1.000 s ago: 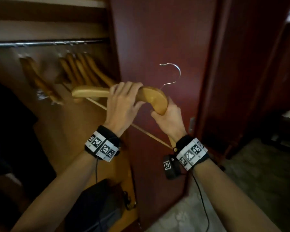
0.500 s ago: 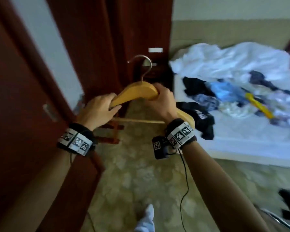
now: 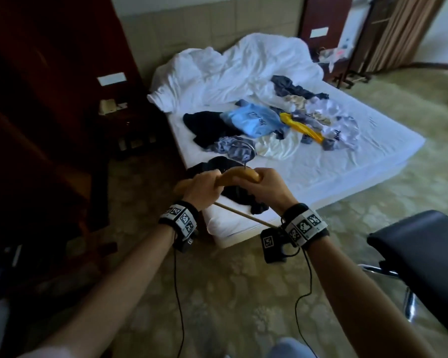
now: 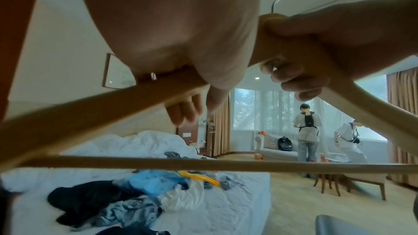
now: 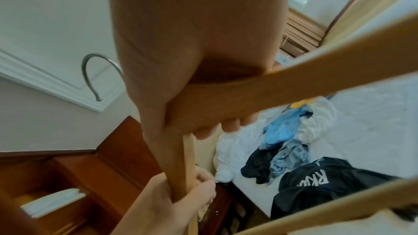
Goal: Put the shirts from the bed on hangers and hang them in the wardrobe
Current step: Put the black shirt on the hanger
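Observation:
A wooden hanger (image 3: 239, 175) with a metal hook (image 3: 246, 148) is held in front of me over the near corner of the bed (image 3: 347, 161). My left hand (image 3: 201, 188) grips its left arm, my right hand (image 3: 265, 186) grips its right arm near the hook. The left wrist view shows both hands' fingers curled under the hanger (image 4: 113, 101); the right wrist view shows the same hanger (image 5: 294, 81). Several shirts lie on the bed: a black one (image 3: 233, 192) right behind the hanger, a light blue one (image 3: 254, 120), a white one (image 3: 277, 148) and a dark one (image 3: 204, 125).
A dark wooden nightstand (image 3: 124, 117) stands left of the bed, dark wardrobe panels (image 3: 36, 125) further left. A black chair (image 3: 424, 259) is at the lower right. Patterned carpet (image 3: 230, 293) lies underfoot. Two people (image 4: 305, 131) stand by the far window.
I have turned away from the wardrobe to face the bed. Both hands kept their hold on the hanger, which now hangs lower, over the bed's near corner.

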### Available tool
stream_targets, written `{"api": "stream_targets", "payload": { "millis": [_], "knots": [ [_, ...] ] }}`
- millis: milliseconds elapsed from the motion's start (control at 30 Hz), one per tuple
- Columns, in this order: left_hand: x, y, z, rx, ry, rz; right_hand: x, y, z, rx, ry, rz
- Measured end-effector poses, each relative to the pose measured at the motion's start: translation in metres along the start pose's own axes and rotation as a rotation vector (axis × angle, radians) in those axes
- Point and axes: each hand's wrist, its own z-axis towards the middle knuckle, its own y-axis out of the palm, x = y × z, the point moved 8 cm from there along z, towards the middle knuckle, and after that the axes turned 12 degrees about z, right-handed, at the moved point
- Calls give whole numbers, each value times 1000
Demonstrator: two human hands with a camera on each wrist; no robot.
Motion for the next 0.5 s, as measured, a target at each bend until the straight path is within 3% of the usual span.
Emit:
{"api": "stream_targets", "payload": {
  "millis": [133,233,500],
  "knots": [
    [-2,65,94,-97,73,140,38,-46,68,162,60,-140],
    [-14,112,154,-150,-2,147,79,-76,121,228,155,-208],
    [-57,229,239,-488,-252,153,179,-124,284,154,296,-310]
  ]
}}
